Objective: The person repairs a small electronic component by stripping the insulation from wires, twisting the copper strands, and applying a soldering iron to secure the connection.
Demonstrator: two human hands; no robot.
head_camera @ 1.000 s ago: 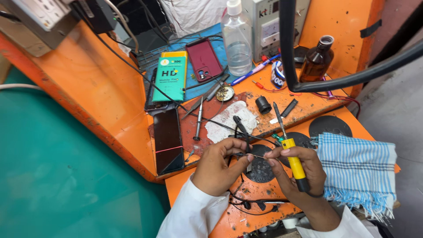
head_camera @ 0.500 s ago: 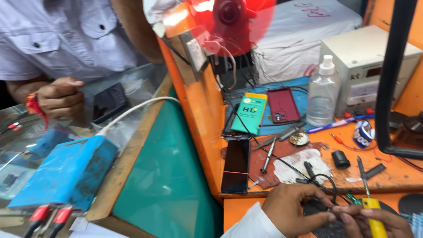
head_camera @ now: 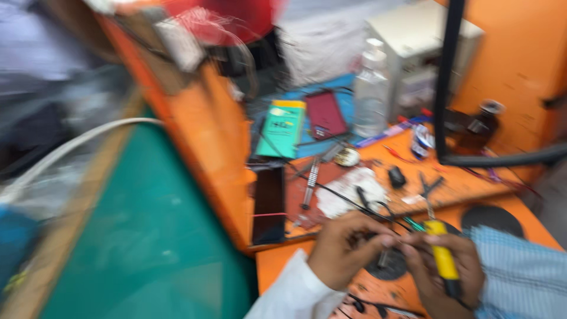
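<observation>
Orange bench (head_camera: 472, 183), yellow-handled tool (head_camera: 442, 257), green box (head_camera: 282, 127), maroon phone (head_camera: 325, 114), blue-checked cloth (head_camera: 522, 277) (blurred)

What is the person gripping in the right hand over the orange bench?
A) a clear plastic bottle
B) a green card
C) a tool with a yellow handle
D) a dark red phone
C: the right hand is wrapped around the yellow-handled tool, while the clear bottle, dark red phone and green card lie farther back on the bench.

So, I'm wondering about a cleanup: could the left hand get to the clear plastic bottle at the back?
Probably yes. The left hand sits near the front edge; the clear bottle stands upright farther back, with only low tools and cables lying between them.
</observation>
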